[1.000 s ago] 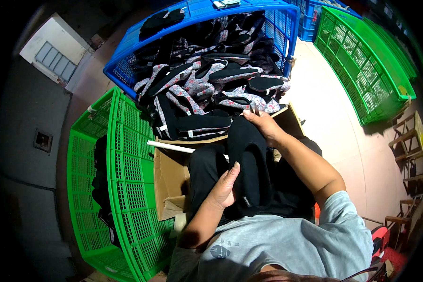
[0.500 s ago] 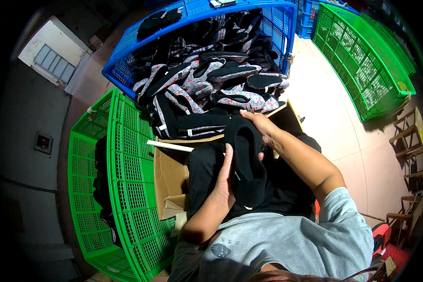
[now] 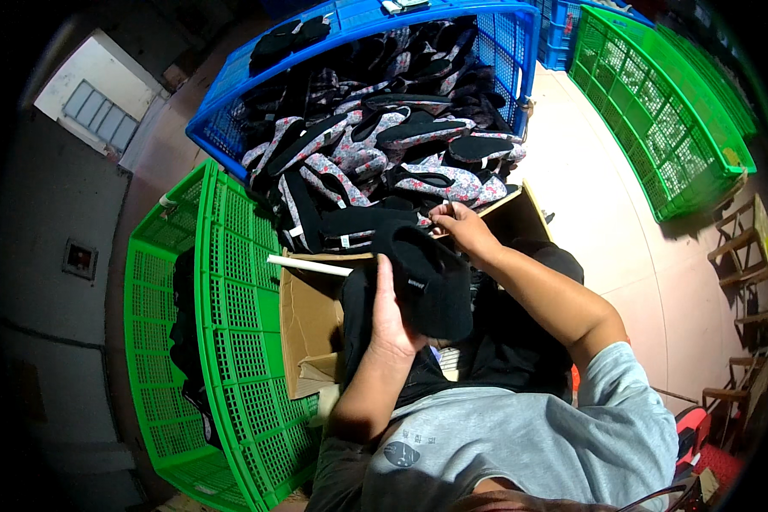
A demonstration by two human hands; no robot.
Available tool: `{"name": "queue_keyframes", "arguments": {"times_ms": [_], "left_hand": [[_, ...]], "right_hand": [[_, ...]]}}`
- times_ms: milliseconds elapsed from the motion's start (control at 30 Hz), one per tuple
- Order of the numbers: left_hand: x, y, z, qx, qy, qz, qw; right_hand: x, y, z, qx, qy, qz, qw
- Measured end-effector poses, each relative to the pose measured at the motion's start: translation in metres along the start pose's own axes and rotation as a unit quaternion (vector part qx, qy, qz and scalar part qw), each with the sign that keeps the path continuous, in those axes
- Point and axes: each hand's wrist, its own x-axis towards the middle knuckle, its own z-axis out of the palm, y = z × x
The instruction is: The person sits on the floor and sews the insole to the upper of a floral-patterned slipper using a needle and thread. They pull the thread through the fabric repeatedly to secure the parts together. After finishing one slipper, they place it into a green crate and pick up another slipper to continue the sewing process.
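A black slipper rests tilted in my left hand, above my lap. The thumb lies along its left side, and the other fingers are hidden beneath. A small pale label shows inside the slipper. My right hand is at the far right end of the slipper, thumb and fingers pinched together. What they hold is too small and dark to make out. Just beyond both hands lies a heap of floral and black slippers, spilling towards me.
A blue crate holds the heap. Close on the left stands a green crate with dark items in it. A cardboard box and a white stick lie beside my left leg. Another green crate and wooden stools stand right.
The slipper has turned in my left hand, so its inside and label now show. My right hand has come off its side and pinches near its far end.
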Motion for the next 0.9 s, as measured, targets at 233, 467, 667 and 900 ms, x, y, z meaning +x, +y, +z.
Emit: {"name": "queue_keyframes", "arguments": {"times_ms": [233,467,667,900], "left_hand": [[0.016,0.030,-0.008,0.041,0.025,0.119,0.992],[0.032,0.020,-0.018,0.036,0.131,0.188,0.973],[0.041,0.015,-0.029,0.107,0.186,0.268,0.939],[0.022,0.021,-0.022,0.192,0.206,0.278,0.918]], "right_hand": [[-0.046,-0.040,0.010,0.083,-0.158,-0.219,0.959],[-0.052,-0.030,0.008,-0.100,-0.112,-0.379,0.913],[-0.062,-0.032,0.017,-0.042,-0.201,-0.223,0.953],[-0.065,-0.032,0.016,0.042,-0.173,-0.152,0.972]]}}
